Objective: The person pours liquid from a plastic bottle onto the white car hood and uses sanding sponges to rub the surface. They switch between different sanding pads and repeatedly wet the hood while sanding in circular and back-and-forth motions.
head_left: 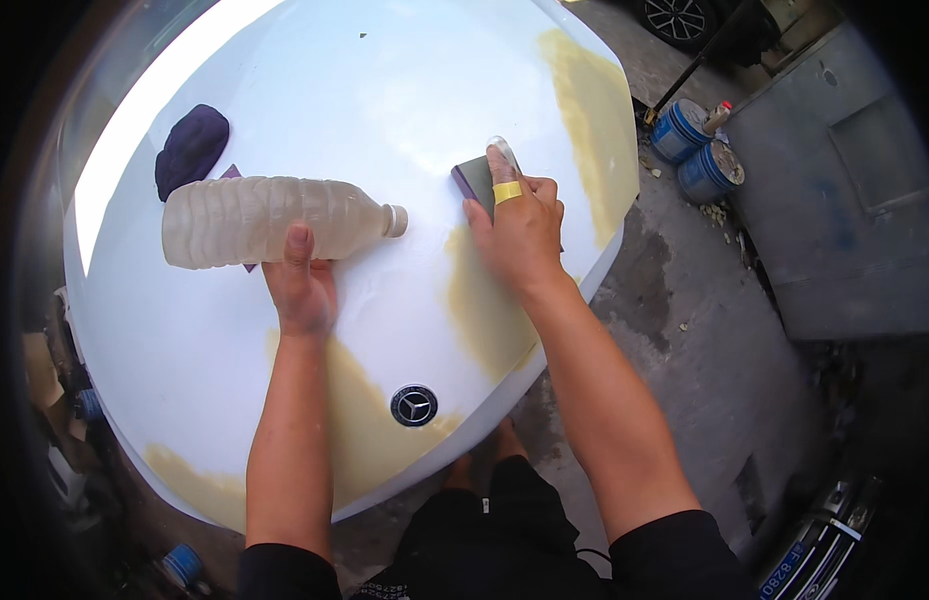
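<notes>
My left hand (302, 285) is wrapped round a frosted, ribbed plastic bottle (254, 222), held on its side with the white cap pointing right. My right hand (522, 225) grips a sanding block (471, 183), grey on top with a purple edge, over the white car hood (384, 130). One right finger is covered in clear plastic and bound with yellow tape. Behind the bottle, a piece of purple sheet (231, 172) pokes out, mostly hidden. A dark purple lump (192, 145), perhaps a folded cloth, rests on the hood beyond it.
Dull yellow patches (594, 130) mark the hood's right side and near edge. A round badge (414, 405) sits near the front. Two blue buckets (709, 172) stand on the floor at right, beside a grey metal panel (844, 190). A car wheel (678, 18) shows at the far right.
</notes>
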Demonstrator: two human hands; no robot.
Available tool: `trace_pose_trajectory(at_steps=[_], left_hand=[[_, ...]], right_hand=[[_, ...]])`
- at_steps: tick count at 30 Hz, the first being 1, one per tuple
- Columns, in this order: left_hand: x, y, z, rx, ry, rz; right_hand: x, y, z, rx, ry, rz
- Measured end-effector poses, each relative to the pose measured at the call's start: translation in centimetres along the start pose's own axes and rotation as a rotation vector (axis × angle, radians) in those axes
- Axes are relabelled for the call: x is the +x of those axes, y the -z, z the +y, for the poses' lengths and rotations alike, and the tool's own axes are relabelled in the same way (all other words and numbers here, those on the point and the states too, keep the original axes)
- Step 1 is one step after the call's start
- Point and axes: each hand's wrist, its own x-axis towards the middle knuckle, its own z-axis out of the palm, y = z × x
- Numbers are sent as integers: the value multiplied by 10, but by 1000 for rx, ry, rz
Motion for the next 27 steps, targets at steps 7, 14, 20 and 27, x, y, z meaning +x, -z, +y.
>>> trace_pose_trajectory(at_steps=[7, 14, 20, 27], left_hand=[[-1, 1, 5, -22, 6, -12], [0, 2, 2, -26, -9, 17], [-1, -3, 8, -12, -10, -14], [-1, -4, 4, -53, -7, -5]], right_hand=[[-35, -12, -7, 3, 191, 21], [-90, -17, -16, 39, 367, 28], [-38, -10, -4, 33, 215, 69], [-123, -12, -7, 64, 316, -1]])
